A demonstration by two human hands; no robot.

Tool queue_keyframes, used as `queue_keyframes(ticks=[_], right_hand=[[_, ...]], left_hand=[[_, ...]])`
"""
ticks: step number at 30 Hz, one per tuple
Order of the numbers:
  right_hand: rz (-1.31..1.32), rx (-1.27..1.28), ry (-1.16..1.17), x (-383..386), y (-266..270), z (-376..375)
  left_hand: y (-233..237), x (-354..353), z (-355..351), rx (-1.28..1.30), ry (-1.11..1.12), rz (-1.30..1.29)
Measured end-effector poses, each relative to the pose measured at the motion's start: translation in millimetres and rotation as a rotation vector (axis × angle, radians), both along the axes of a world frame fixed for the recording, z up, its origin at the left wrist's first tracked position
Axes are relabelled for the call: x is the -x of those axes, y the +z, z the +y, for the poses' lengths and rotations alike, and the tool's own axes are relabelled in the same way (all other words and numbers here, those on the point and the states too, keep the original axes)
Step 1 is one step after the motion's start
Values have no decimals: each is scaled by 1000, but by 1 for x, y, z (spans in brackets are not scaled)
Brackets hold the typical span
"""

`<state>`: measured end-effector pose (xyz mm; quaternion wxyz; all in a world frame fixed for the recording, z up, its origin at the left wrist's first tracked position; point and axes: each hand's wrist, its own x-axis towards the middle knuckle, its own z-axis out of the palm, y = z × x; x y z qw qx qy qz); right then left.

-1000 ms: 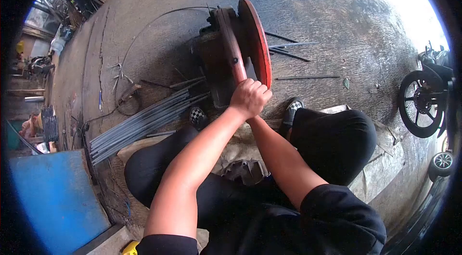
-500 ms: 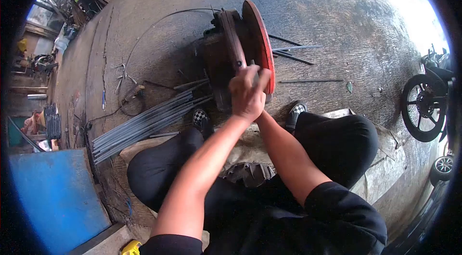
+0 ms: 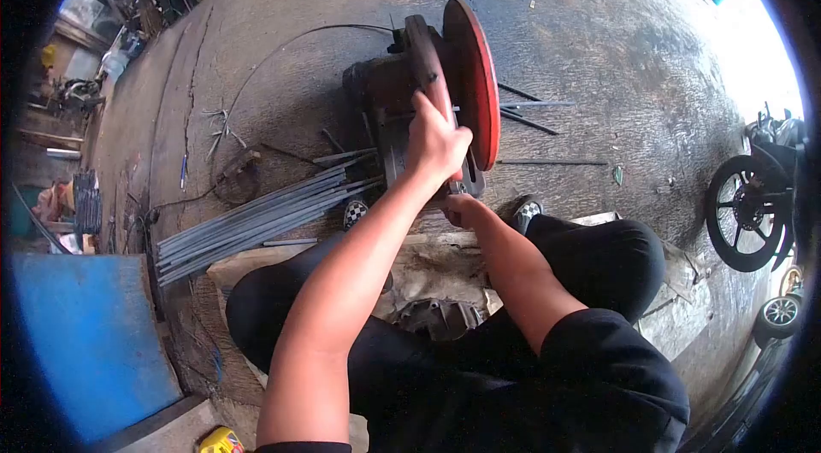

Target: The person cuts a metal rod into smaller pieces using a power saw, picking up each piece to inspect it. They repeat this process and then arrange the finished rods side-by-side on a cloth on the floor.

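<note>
A cut-off saw (image 3: 376,81) with a large red-edged disc or guard (image 3: 487,85) on its right side stands on the floor in front of me. My left hand (image 3: 440,145) is closed around the saw's long reddish handle (image 3: 438,94). Just below it, my right hand (image 3: 463,210) is closed at the front end of the saw, by a small metal part (image 3: 457,188). What its fingers grip is mostly hidden. A bundle of grey metal rods (image 3: 265,218) lies left of the saw, its ends reaching the base.
Dark rods (image 3: 526,115) stick out right of the disc. A cable (image 3: 299,32) curves behind the saw. A dark metal part (image 3: 438,318) lies between my legs. A blue panel (image 3: 90,338) is at lower left, a motorcycle wheel (image 3: 744,212) at right.
My hands have separated: the left now wraps the handle, while the right shows lower, at the saw's front. In the view, the saw sits slightly further right.
</note>
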<state>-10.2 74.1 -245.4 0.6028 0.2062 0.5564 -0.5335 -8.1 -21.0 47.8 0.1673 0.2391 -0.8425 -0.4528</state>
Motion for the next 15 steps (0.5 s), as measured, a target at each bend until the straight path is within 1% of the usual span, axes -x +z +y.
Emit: queue_keyframes(ticks=[2, 3, 4, 5, 6, 7, 8, 9, 10, 11, 15], right_hand=[[3, -1, -22, 1, -2, 4], [2, 4, -55, 1, -4, 4], [9, 1, -52, 1, -19, -3], [-12, -64, -282, -4, -36, -12], [-35, -132, -515, -8, -49, -17], [-33, -143, -520, -11, -29, -18], [51, -239, -505, -14, 10, -21], [130, -332, -487, -17, 26, -22], [88, -196, -406, -16, 0, -15], [79, -198, -408, -15, -5, -12], [73, -222, -98, -13, -27, -6]], left_hand=[[12, 15, -11, -65, -2, -48], [26, 21, -15, -111, -6, -75], [38, 29, -20, -43, 0, -96], [49, 36, -26, -179, -61, -166], [51, 44, -30, -191, -44, -176], [52, 53, -33, -203, -30, -187], [52, 59, -36, -225, -47, -193], [55, 61, -38, -223, -51, -206], [58, 62, -39, -221, -55, -218], [60, 64, -40, -219, -60, -231], [56, 61, -38, -175, -26, -237]])
